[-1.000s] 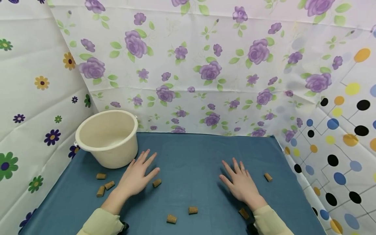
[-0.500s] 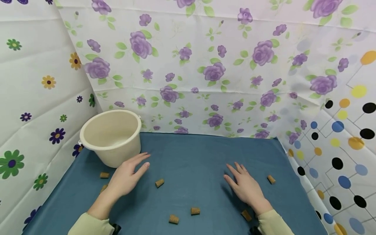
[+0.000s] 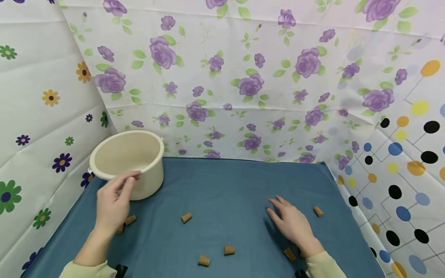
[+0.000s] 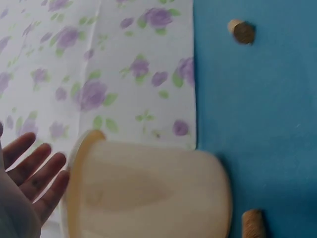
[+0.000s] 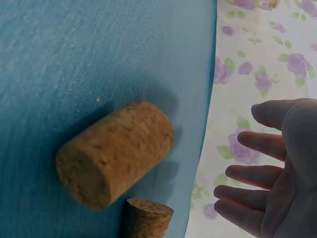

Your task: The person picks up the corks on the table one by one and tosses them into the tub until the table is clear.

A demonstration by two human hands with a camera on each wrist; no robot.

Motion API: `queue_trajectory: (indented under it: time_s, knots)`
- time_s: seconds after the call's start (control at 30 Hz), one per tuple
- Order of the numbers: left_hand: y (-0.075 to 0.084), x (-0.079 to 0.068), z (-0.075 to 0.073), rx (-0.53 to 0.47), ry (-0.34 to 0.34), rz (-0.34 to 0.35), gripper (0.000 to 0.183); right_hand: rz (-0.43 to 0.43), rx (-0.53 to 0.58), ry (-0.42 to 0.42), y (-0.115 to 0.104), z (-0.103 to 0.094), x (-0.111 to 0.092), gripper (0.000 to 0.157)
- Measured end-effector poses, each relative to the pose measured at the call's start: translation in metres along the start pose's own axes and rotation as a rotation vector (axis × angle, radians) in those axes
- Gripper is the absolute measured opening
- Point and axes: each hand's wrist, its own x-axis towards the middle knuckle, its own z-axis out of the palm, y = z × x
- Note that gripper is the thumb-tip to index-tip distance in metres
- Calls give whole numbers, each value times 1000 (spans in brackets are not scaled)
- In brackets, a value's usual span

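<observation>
My left hand [image 3: 112,206] hovers in front of a cream bucket [image 3: 153,179], its fingertips overlapping the bucket's near side below the rim. The left wrist view shows the fingers [image 4: 49,198] extended beside the bucket rim with nothing in them. Two corks lie just right of that wrist, one cork [image 3: 130,220] plain to see and another cork [image 3: 119,229] partly covered by the hand. My right hand [image 3: 293,224] is held over the blue cloth, fingers loosely stretched and empty. Near its wrist lies a cork [image 3: 289,254], large in the right wrist view, with a second cork [image 5: 147,220] below it.
More corks lie scattered: one cork [image 3: 186,217] at mid-left, a cork [image 3: 204,260] and another cork [image 3: 229,250] near the front, and a cork [image 3: 318,211] at the right. Patterned sheets [image 3: 226,77] wall in the blue cloth [image 3: 240,193] at the back and sides.
My left hand has moved left and come in front of the bucket, covering a cork that showed there. My right hand has shifted slightly right and nearer.
</observation>
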Motion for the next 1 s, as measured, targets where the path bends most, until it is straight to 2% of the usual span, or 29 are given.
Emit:
queue_trajectory:
  time_s: [0.13,0.3,0.4,0.47,0.67,0.77,0.87,1.0]
  knots:
    - [-5,8,-14,-25,169,-84,26,3,11,21,0,-2,-2,48]
    - [-12,17,-27,-40,305,-270,33,-3,21,37,0,-4,-3,46]
    - [-14,20,-32,-34,336,-378,37,-7,23,38,-1,-6,-4,46]
    - [-15,22,-35,-65,349,-463,40,-12,22,38,-1,-7,-5,46]
    - [-21,34,-40,-308,399,-757,49,-31,18,44,-3,-10,-8,47]
    - [-25,38,-41,-389,407,-868,55,-43,20,46,-4,-12,-10,48]
    - [-29,40,-40,-436,397,-936,61,-47,21,40,-5,-13,-11,48]
    - [-33,42,-35,-450,383,-980,63,-46,16,33,-6,-15,-13,47]
